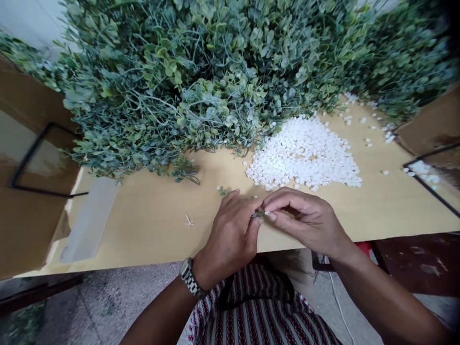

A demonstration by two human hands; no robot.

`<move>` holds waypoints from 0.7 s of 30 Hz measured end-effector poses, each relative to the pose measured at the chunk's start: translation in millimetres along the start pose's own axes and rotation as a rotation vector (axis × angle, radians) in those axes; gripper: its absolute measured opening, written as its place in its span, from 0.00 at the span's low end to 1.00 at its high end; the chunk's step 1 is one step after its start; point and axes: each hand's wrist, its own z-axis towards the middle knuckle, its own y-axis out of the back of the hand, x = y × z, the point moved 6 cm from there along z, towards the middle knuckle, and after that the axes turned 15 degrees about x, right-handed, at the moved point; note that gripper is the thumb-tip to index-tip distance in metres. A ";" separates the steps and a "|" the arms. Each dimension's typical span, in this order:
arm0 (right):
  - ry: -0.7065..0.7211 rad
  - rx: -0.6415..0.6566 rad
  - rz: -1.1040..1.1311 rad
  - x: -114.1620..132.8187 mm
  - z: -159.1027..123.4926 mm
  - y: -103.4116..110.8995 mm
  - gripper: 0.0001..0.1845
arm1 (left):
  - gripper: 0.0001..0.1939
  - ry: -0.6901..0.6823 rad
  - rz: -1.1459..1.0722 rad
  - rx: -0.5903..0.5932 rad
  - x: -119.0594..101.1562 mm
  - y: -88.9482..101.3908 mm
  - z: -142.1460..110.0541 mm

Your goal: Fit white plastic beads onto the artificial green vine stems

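My left hand, a watch on its wrist, is closed on a green artificial sprig, most of which the fingers hide. Facing it, my right hand pinches a small white bead-like piece against the end of the sprig between thumb and forefinger. Green leaves show just beyond my left fingers. Past both hands spreads a heap of small white pieces.
A large mass of artificial greenery fills the back of the table. A white star-shaped piece lies left of my hands. Cardboard with black metal frames stands at left, and more cardboard at right.
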 end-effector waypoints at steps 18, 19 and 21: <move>-0.005 -0.238 0.121 -12.8 -10.0 3.1 0.07 | 0.08 -0.053 -0.247 -0.205 7.3 8.2 1.9; 0.003 -0.230 0.130 -12.4 -9.6 2.2 0.07 | 0.07 -0.051 -0.246 -0.207 7.1 8.2 2.6; 0.012 -0.224 0.147 -12.2 -9.2 0.8 0.08 | 0.07 -0.041 -0.250 -0.213 6.9 8.3 3.3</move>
